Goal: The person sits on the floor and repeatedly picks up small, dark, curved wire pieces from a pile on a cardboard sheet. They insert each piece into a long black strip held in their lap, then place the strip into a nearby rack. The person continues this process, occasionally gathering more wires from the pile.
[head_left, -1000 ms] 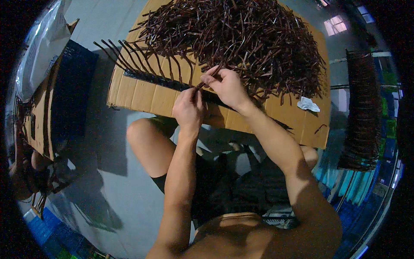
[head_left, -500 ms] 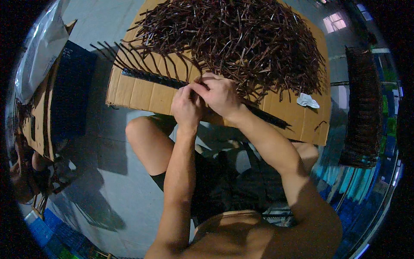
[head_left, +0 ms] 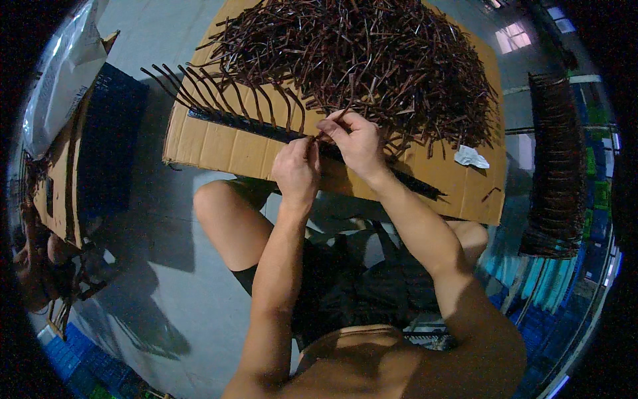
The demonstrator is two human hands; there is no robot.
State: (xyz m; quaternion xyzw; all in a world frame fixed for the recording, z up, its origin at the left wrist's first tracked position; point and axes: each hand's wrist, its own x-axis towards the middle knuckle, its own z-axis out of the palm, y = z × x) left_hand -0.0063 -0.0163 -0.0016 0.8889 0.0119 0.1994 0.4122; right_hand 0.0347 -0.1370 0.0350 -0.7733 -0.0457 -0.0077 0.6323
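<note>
A long black bar (head_left: 259, 125) lies across the near part of a cardboard sheet (head_left: 212, 143). From its left part rises a row of thin, curved dark brown strips (head_left: 256, 103). My left hand (head_left: 296, 166) is closed at the bar, just right of the last standing strip; its fingertips hide what they pinch. My right hand (head_left: 357, 143) pinches a thin brown strip (head_left: 349, 96) whose upper end sticks up past the fingers. The fingertips of both hands nearly meet over the bar. Beyond them spreads a large heap of loose brown strips (head_left: 359, 53).
A crumpled white scrap (head_left: 472, 157) lies on the cardboard's right side. To the left stand a dark blue box (head_left: 113, 139) and a clear plastic bag (head_left: 63, 86). At right hangs a dense panel of brown strips (head_left: 555, 173). Another person's limbs show dimly at far left.
Both hands have shifted slightly right along the bar, and the right one has drawn a little away from the left. A strip now shows above my right fingers.
</note>
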